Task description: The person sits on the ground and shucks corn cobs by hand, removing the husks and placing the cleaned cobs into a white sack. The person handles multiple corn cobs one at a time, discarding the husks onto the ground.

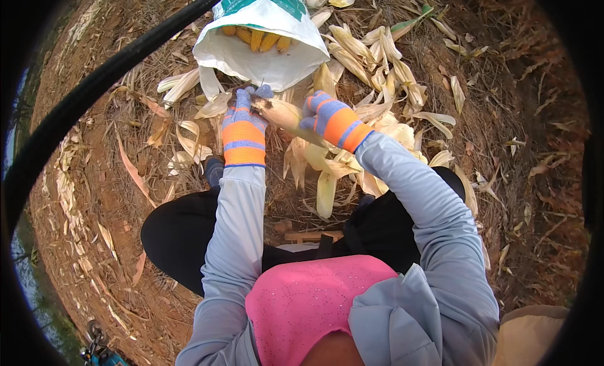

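Both my hands wear orange and blue-grey striped knit gloves. A corn ear [279, 113] still wrapped in pale husk lies slantwise between them. My left hand [244, 123] grips its dark, soiled end, with the fingertips just below the sack's mouth. Around the husk on the other side closes my right hand [332, 116]; the fingers hide part of the ear. Directly ahead, a white and green woven sack [264, 66] lies with its mouth towards me. Several bare yellow corn cobs [257, 39] rest inside it.
Stripped husks [330, 163] are heaped between my legs and below my right hand. More dry husks [377, 59] lie right of the sack. Dry stalks and leaves litter the brown soil [108, 215]. A black cable [108, 68] crosses the upper left of the view.
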`<state>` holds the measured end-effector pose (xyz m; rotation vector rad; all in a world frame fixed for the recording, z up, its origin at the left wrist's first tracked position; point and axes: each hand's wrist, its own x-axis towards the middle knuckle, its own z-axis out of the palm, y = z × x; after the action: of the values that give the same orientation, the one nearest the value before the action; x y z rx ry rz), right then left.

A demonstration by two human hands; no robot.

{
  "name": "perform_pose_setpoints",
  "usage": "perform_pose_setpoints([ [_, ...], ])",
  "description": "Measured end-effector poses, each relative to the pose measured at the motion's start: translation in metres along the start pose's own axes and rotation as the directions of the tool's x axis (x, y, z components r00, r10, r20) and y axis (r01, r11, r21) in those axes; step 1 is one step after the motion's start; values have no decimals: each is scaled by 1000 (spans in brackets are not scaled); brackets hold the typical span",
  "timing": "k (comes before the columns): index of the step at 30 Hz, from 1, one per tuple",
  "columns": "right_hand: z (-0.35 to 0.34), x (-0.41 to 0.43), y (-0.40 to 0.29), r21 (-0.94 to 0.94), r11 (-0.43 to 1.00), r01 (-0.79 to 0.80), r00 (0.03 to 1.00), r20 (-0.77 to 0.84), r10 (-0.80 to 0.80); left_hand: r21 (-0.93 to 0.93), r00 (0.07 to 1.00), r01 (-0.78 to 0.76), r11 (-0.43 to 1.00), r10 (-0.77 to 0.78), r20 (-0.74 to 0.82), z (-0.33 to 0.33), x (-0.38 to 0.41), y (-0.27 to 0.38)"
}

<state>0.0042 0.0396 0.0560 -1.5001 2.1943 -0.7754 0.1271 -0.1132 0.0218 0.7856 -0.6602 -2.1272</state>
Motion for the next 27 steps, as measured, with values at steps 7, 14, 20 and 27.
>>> perform_pose_setpoints([
  [7, -8, 6, -4, 8, 976, -218, 974, 71, 217, 59, 1000, -2, 998, 3, -15, 11, -8, 4],
  [14, 9, 3, 7, 158, 986, 46, 999, 19, -50, 139, 999, -6, 990, -2, 52, 18, -16, 5],
  [20, -8, -1, -15, 66, 984, -168, 971, 181, 154, 157, 957, -101, 982, 53, 286, 35, -25, 21],
  [27, -3, 5, -13, -20, 961, -277, 961, 9, 277, 420, 989, -117, 900, 68, 130, 24, -27, -2],
])
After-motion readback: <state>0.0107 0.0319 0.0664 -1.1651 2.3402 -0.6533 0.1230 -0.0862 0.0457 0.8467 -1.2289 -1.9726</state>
